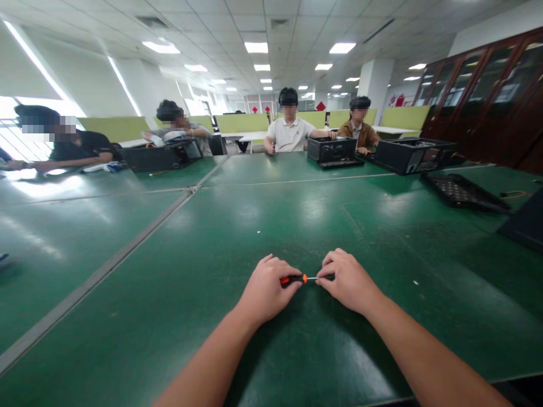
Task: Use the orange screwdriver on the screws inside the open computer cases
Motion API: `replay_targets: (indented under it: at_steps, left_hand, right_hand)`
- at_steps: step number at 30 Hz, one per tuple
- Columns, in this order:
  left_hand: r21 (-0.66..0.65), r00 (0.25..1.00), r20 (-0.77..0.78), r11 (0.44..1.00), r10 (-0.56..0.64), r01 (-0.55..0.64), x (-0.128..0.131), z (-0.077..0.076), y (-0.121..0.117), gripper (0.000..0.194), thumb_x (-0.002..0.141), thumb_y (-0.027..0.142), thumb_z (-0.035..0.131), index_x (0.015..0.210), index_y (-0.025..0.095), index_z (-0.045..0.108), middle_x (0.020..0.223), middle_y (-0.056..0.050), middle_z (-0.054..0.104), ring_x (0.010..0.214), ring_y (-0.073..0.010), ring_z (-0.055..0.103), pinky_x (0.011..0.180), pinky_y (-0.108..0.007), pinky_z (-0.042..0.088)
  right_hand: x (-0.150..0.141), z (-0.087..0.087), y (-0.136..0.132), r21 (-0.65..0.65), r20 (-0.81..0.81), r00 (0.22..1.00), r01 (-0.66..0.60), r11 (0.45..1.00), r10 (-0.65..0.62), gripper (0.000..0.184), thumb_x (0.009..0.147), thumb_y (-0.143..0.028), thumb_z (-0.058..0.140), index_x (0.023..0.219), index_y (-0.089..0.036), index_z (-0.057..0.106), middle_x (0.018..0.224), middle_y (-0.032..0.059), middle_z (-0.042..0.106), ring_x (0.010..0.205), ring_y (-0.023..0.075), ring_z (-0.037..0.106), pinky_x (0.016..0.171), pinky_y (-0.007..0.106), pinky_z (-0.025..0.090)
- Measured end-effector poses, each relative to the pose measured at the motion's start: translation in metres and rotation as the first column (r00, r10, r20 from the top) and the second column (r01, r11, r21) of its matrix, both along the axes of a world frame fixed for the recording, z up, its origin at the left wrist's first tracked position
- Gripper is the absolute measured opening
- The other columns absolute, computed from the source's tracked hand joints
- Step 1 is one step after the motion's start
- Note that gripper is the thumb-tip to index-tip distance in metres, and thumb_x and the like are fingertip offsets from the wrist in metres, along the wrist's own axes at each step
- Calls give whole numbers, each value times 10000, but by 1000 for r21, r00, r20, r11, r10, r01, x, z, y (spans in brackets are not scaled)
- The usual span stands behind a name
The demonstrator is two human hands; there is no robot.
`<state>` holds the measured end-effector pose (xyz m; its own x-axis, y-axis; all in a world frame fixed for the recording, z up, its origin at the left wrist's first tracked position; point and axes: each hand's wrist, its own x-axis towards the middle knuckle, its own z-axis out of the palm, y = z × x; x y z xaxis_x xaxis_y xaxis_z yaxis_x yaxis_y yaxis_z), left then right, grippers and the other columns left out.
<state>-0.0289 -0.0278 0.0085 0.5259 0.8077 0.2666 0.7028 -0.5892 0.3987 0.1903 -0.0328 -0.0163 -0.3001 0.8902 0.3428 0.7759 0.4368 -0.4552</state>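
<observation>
A screwdriver [298, 278] with an orange and black handle lies crosswise between my two hands, just over the green table. My left hand [270, 285] is closed round its handle, thumb below and fingers above. The thin metal shaft points right, toward my right hand [345, 280], which pinches it near the tip between thumb and fingers. The very end of the shaft is hidden by my right fingers, where a small dark part shows.
The green table [237, 220] has a seam running along its left. Black computer cases [333, 150] stand at the far side, before several seated people. A black panel [462, 191] lies at the right, near a dark case edge [526, 220].
</observation>
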Motion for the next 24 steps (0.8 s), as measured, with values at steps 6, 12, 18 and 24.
replay_targets:
  at_steps: [6,12,18,24]
  left_hand:
    - [-41,999,-52,999,-2,0,1,-1,1,178,824,253,684,986,296,742,915,-5,768,907,-231,668,1069,-548,353]
    - [-16,1000,-24,1000,11,-12,0,1,0,199,803,246,702,992,296,734,912,2,765,910,-226,673,1087,-559,345]
    - [70,991,126,996,38,-47,-1,2,0,254,780,272,729,1033,250,715,925,-12,769,885,-196,689,1128,-511,336]
    - [48,992,122,998,24,-30,-1,4,-1,185,790,266,722,974,261,728,912,7,767,875,-185,691,1129,-502,326]
  right_hand:
    - [1,7,-2,56,-43,999,18,998,-16,62,793,-225,780,815,-283,789,862,16,656,888,192,558,815,349,420]
    - [1,6,-2,31,-34,999,19,999,-18,57,794,-224,778,815,-275,790,871,21,657,896,197,555,810,354,424]
    - [-1,1,-2,-57,14,998,-64,996,65,89,771,-212,797,774,-301,793,885,13,678,907,196,571,825,343,440]
    - [0,0,-1,-60,10,998,-67,996,67,75,776,-213,787,788,-287,796,887,26,680,906,202,562,831,343,442]
